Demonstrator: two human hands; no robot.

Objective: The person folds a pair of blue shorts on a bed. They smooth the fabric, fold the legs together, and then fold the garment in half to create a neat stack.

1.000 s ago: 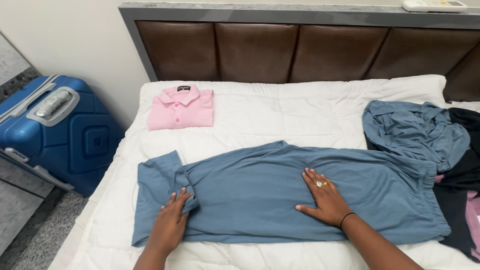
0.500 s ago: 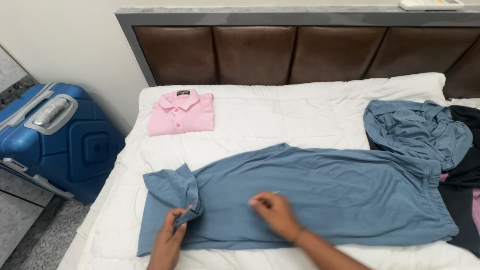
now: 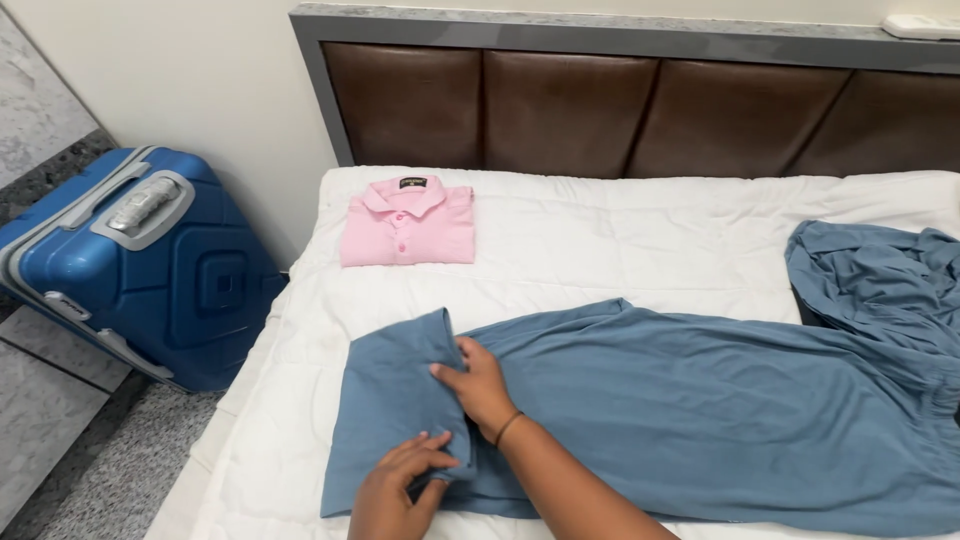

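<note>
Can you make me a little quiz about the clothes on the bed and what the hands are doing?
1. True or false: the pink shirt lies folded near the headboard.
2. What are both hands pressing on? A) the blue suitcase B) the blue garment C) a pillow
3. Fill in: the suitcase stands on the ____ beside the bed.

Key
1. True.
2. B: the left hand and right hand rest on its folded end.
3. Floor.
</note>
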